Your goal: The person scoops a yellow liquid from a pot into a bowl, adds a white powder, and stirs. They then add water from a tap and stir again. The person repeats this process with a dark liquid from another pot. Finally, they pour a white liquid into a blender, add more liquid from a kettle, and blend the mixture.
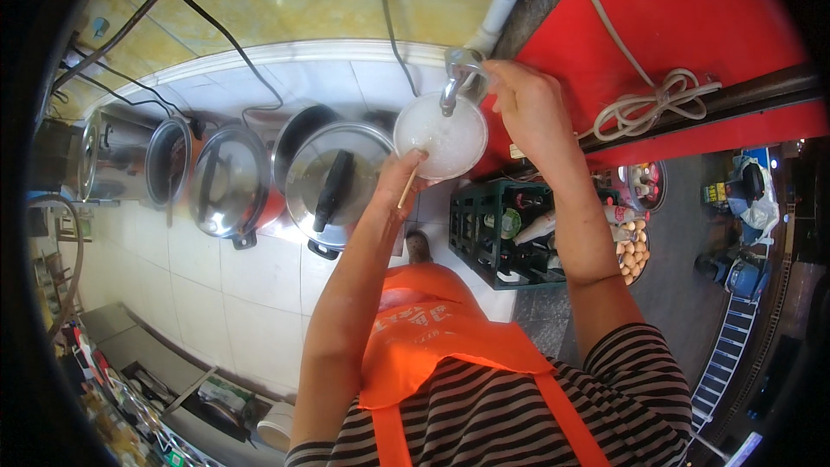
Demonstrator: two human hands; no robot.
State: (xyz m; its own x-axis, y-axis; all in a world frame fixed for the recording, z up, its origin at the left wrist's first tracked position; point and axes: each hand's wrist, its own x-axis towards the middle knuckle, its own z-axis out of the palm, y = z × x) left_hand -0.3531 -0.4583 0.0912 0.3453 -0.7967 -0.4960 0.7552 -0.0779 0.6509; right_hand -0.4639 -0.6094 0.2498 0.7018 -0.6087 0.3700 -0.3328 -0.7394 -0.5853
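Note:
A round white container (441,133) of cloudy, bubbly water is tilted under a metal tap (454,81). My left hand (397,181) grips its near left rim, thumb on top. A thin wooden stick (408,188), perhaps a chopstick, lies against the same hand; its other end is hard to make out. My right hand (528,94) is closed around the tap's handle, partly covering it. The spout points down over the water; I cannot tell whether any is running.
Lidded pots (337,185) and an open pot (167,162) line the wall on the left. A dark green crate (476,227) of bottles stands by my feet, eggs (632,253) beyond it. A coiled cable (655,104) hangs on the red panel (687,13).

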